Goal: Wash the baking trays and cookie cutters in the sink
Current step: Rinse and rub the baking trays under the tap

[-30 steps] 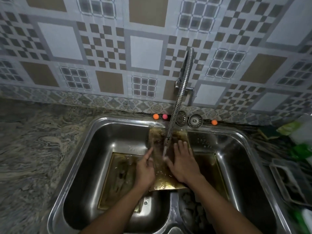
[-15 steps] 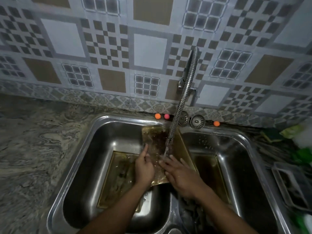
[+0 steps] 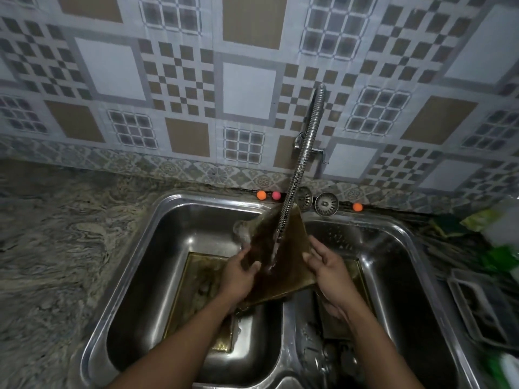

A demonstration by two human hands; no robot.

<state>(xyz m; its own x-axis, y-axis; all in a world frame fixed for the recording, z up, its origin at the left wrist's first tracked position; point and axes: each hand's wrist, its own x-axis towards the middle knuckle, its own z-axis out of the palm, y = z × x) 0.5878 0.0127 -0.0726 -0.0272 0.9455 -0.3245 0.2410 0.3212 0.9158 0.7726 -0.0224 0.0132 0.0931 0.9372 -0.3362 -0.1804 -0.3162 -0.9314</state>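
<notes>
A gold-brown baking tray (image 3: 283, 273) is held tilted over the divider of the double steel sink (image 3: 157, 220), under running water from the flexible tap (image 3: 297, 169). My left hand (image 3: 238, 272) grips the tray's left edge, thumb on its face. My right hand (image 3: 327, 265) holds its right edge with fingers spread. A second gold tray (image 3: 193, 293) lies flat in the left basin. Another tray (image 3: 356, 273) lies in the right basin, mostly hidden by my right arm. No cookie cutter can be made out.
Two steel strainers (image 3: 325, 204) and small orange and pink balls (image 3: 261, 195) sit on the back ledge. A marbled counter (image 3: 56, 248) lies to the left. A dish rack (image 3: 483, 310) and green packaging (image 3: 502, 256) stand at the right.
The tray has been lifted and tilted up, turning clockwise. My right hand moved off the tray's face to its right edge. My left hand shifted to grip the left edge.
</notes>
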